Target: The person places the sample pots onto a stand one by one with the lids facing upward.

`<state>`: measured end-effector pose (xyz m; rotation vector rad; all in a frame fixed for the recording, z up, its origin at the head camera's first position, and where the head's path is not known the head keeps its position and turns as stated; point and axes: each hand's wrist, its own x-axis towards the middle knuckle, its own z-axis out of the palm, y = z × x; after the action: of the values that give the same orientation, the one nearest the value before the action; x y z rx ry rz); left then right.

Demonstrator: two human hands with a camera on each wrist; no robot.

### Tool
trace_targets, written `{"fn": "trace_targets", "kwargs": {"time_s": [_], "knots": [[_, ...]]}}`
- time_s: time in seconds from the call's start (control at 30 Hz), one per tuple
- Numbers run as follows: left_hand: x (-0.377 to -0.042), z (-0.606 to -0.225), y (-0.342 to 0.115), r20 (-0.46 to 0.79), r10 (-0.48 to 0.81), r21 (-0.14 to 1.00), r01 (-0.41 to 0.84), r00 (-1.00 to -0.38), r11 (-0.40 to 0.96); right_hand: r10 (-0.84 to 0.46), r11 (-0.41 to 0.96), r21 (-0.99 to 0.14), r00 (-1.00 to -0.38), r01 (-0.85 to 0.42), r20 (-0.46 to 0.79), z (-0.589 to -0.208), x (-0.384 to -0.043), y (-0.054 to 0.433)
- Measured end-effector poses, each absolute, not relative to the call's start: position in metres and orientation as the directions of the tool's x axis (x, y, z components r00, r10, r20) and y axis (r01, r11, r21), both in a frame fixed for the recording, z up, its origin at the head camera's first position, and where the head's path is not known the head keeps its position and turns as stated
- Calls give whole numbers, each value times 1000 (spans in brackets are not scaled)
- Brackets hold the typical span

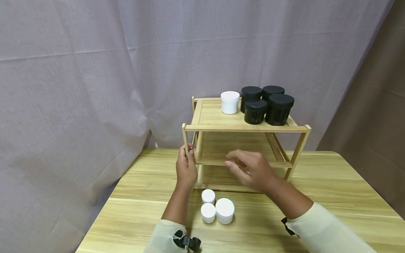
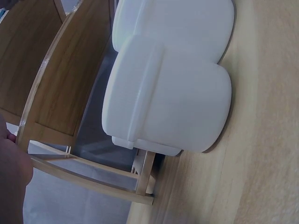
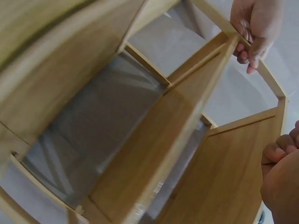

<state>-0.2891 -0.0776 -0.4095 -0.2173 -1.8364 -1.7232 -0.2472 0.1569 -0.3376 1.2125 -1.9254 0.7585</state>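
Observation:
My left hand (image 1: 186, 168) grips the front left post of a three-tier wooden rack (image 1: 245, 128); in the right wrist view its thumb and fingers curl round the post. My right hand (image 1: 253, 168) hovers before the middle shelf, fingers loosely bent and holding nothing. Three white lidded jars stand close together on the table, below and between my hands: a larger jar (image 1: 225, 211) and two smaller ones, the back jar (image 1: 208, 196) and the front jar (image 1: 208, 213). White jars (image 2: 182, 98) also fill much of the left wrist view.
On the rack's top shelf stand another white jar (image 1: 230, 102) and, to its right, several black lidded jars (image 1: 280, 109). The rack sits on a wood-grain table (image 1: 142, 196). A grey curtain (image 1: 158, 63) hangs behind it.

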Motion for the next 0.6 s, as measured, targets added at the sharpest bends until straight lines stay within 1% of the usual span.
{"fn": "trace_targets", "kwargs": {"time_s": [0.2, 0.43, 0.53, 0.6], "knots": [[-288, -409, -77, 520, -283, 854, 502, -806, 139, -456, 381, -219, -388, -898, 801, -356, -240, 162], [-290, -409, -77, 520, -274, 854, 499, -809, 148, -447, 427, -305, -492, -851, 747, -376, -231, 167], [-290, -410, -78, 521, -274, 853, 498, -808, 152, -436, 425, -333, -513, -842, 739, -382, -229, 167], [-290, -410, -79, 522, -275, 853, 499, -807, 155, -425, 411, -348, -515, -842, 744, -386, -228, 167]]}}
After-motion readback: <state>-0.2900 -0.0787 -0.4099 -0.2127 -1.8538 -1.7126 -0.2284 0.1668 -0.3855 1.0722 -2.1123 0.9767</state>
